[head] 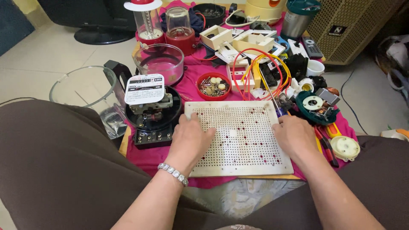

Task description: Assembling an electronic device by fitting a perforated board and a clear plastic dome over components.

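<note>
We are pressing our left hand [190,140] and right hand [295,137], fingers flat and gripping nothing, on opposite edges of the white perforated plastic board [239,138], lying between them, long axis spanning hand to hand.

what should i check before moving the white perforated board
1. Left hand flat on the board: ok.
2. Right hand on the board's right edge: ok.
3. Nothing lying on the board besides the hands: ok.
4. Room on the left: not ok, the meter sits right beside the board.
5. Room on the right: not ok, pliers lie close by.
6. Board's underside free of the pink cloth: cannot tell.
</note>
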